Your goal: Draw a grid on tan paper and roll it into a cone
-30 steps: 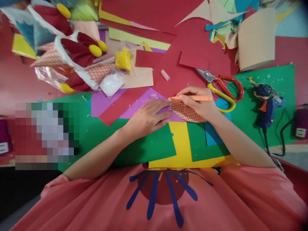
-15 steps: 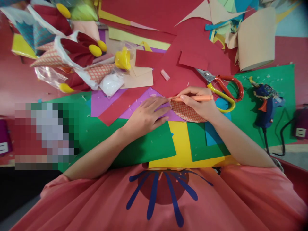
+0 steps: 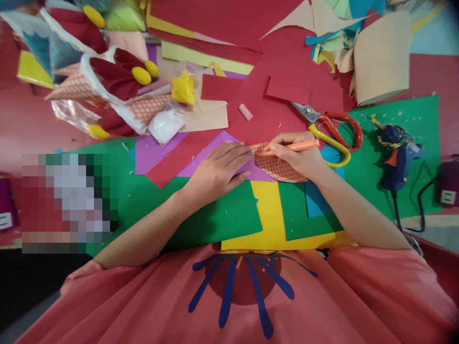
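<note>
Patterned paper (image 3: 281, 167) lies beneath the pen (image 3: 304, 145); scissors (image 3: 319, 116) crowd the right hand (image 3: 303, 155).

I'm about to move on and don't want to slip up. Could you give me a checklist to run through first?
1. Right hand grips the orange pen: ok.
2. Left hand rests beside the left end of the patterned piece: ok.
3. Pen tip touches the patterned piece: cannot tell; it is too small to see.
4. Scissors well away from the right hand: not ok; their yellow handle lies right by it.
5. Glue gun away from both hands: ok.
6. Glue gun switched off: cannot tell.
</note>
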`<control>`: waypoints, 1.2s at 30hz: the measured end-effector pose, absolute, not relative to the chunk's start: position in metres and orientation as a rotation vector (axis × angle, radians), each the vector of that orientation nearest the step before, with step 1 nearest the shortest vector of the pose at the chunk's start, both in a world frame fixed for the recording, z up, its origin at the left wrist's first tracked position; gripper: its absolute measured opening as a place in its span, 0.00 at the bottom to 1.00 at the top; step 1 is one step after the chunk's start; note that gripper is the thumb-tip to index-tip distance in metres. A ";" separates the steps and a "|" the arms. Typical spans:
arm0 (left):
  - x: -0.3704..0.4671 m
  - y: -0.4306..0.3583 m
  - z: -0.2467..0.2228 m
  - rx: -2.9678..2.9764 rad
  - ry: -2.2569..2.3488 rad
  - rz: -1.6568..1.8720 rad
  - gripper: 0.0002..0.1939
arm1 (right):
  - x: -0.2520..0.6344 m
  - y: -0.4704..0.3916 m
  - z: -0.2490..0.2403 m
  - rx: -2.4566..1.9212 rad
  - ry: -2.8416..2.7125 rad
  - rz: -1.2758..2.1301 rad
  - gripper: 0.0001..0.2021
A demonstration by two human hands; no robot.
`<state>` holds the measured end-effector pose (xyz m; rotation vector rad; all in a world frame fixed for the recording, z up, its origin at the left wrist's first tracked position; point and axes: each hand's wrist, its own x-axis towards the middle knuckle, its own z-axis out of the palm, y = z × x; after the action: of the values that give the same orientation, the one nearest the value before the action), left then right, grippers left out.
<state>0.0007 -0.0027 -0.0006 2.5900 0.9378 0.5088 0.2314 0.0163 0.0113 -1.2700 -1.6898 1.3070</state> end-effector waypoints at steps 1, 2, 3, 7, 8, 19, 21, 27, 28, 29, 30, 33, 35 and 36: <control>0.001 -0.003 0.000 2.588 0.940 0.507 0.18 | 0.231 0.016 0.011 -1.263 -1.699 1.294 0.09; 0.001 -0.003 0.000 2.587 0.941 0.506 0.18 | 0.231 0.016 0.011 -1.258 -1.710 1.284 0.09; 0.001 -0.003 0.000 2.589 0.941 0.508 0.18 | 0.232 0.016 0.010 -1.257 -1.719 1.280 0.09; 0.001 -0.003 0.000 2.609 0.932 0.528 0.18 | 0.233 0.015 0.009 -1.242 -1.711 1.331 0.09; 0.001 -0.003 0.000 2.607 0.932 0.530 0.18 | 0.233 0.015 0.009 -1.238 -1.702 1.354 0.10; 0.000 -0.003 -0.004 2.583 0.955 0.512 0.16 | 0.231 0.017 0.013 -1.221 -1.585 1.336 0.10; 0.000 -0.003 -0.003 2.584 0.973 0.511 0.15 | 0.231 0.017 0.014 -1.217 -1.609 1.320 0.09; 0.000 -0.003 -0.002 2.580 0.993 0.490 0.15 | 0.229 0.015 0.015 -1.242 -1.687 1.302 0.10; 0.000 -0.003 -0.002 2.576 0.993 0.490 0.15 | 0.229 0.015 0.015 -1.247 -1.689 1.305 0.10; 0.000 -0.003 -0.002 2.576 0.989 0.495 0.15 | 0.228 0.015 0.014 -1.251 -1.689 1.305 0.11; 0.000 -0.003 -0.002 2.579 0.982 0.504 0.15 | 0.228 0.015 0.014 -1.253 -1.689 1.305 0.11; 0.000 -0.004 -0.001 2.585 0.969 0.521 0.15 | 0.227 0.015 0.014 -1.261 -1.694 1.301 0.11; 0.001 -0.004 -0.001 2.574 0.981 0.510 0.15 | 0.227 0.015 0.014 -1.267 -1.704 1.300 0.11; 0.001 -0.004 -0.001 2.565 0.989 0.501 0.15 | 0.228 0.015 0.015 -1.269 -1.707 1.300 0.11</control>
<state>0.0008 -0.0037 -0.0006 2.5654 0.9889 0.5010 0.2276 0.0150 0.0145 -1.2686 -1.7067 1.2997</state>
